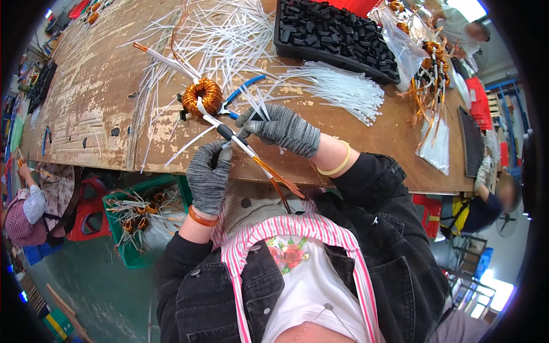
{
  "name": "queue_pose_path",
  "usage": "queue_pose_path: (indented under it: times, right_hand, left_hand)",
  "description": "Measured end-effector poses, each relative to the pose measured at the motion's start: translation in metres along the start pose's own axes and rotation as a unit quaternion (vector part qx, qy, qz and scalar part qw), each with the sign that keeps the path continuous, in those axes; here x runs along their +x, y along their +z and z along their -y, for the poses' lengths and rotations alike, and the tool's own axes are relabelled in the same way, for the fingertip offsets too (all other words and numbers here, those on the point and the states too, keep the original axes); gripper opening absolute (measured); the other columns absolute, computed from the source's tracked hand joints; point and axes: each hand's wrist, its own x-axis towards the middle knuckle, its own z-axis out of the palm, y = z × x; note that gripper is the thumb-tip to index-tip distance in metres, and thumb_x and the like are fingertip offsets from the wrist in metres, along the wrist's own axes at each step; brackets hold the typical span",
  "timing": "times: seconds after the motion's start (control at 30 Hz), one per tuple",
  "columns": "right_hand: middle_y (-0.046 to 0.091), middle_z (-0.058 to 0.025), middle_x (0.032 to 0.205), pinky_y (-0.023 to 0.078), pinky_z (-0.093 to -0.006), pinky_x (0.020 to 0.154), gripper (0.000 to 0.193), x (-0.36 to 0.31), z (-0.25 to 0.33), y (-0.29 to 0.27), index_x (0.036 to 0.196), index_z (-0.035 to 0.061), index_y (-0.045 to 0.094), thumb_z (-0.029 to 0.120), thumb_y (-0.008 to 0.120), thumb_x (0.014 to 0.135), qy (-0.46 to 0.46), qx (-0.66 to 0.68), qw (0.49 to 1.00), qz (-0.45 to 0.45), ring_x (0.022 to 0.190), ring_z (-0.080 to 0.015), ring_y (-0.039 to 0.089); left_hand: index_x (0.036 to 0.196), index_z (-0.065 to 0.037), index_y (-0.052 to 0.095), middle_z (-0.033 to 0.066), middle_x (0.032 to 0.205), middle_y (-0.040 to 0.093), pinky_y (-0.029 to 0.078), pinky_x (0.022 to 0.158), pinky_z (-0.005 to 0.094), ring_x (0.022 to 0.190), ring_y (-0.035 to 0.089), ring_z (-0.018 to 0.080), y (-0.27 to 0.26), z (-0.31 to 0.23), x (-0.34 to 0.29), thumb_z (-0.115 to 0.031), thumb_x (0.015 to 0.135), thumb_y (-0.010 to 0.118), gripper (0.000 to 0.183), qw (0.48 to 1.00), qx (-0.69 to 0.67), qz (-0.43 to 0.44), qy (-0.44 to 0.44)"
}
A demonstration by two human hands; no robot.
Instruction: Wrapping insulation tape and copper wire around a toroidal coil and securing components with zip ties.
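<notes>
Head view: a copper-wound toroidal coil (202,96) is lying on the worn wooden table (97,86), just beyond its near edge, with white-sleeved leads (166,59) running from it far-left and near-right. The near-right lead is held by both grey-gloved hands. The left hand (209,176) has its fingers closed around the lead near a short black sleeve (225,132); the right hand (281,129) is pinched on it slightly farther along. A sleeve appears to be being worked along the lead, judging from the grip; the next move would call for steady tension and a straight lead. Loose white tubes (337,86) are scattered across the table, a black tray of small black parts (334,35) is set at the far side, and a green crate (137,214) of coils is seen below on the left.
</notes>
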Motion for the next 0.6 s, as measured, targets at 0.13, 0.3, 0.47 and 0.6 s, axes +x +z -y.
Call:
queue_pose_path:
  times: [0.13,0.3,0.47,0.6]
  right_hand:
    - [0.065,-0.0072,0.09,0.048,-0.0276,0.078,0.019,0.005,0.004,-0.001,0.101,0.0022,0.063,0.011,0.061,0.085,-0.067,-0.044,0.996,-0.05,0.083,-0.0144,0.06]
    - [0.066,-0.0054,0.091,0.048,-0.0271,0.077,0.02,0.017,0.014,0.004,0.102,0.0039,0.064,0.014,0.061,0.085,-0.126,-0.023,0.991,-0.035,0.085,-0.013,0.061]
    - [0.066,-0.0061,0.087,0.048,-0.0277,0.073,0.02,0.033,-0.001,0.002,0.098,0.0059,0.064,0.02,0.064,0.084,-0.123,-0.074,0.99,-0.013,0.081,-0.0124,0.061]
    - [0.063,-0.0118,0.078,0.048,-0.0311,0.067,0.021,0.025,0.024,0.01,0.092,0.0045,0.063,0.02,0.067,0.079,-0.096,-0.24,0.966,0.01,0.072,-0.0198,0.061]
  left_hand:
    - [0.092,0.0,0.064,0.007,0.075,0.062,0.047,0.06,0.0242,0.065,0.059,0.0107,-0.002,-0.009,0.002,-0.009,0.081,0.065,0.014,0.996,0.063,-0.02,0.063]
    - [0.089,0.0,0.064,0.0065,0.073,0.06,0.046,0.058,0.0242,0.063,0.057,0.0106,-0.002,-0.014,0.0,-0.008,0.081,0.065,0.011,0.992,0.08,-0.044,0.09]
    - [0.089,-0.001,0.065,0.0064,0.077,0.063,0.046,0.061,0.0251,0.067,0.057,0.0124,-0.004,-0.016,0.002,-0.01,0.08,0.067,0.013,0.99,0.105,-0.037,0.089]
    - [0.087,0.0,0.064,0.0061,0.068,0.057,0.045,0.056,0.0256,0.059,0.055,0.0116,-0.003,-0.009,0.003,-0.007,0.08,0.067,0.011,0.985,0.09,-0.061,0.133]
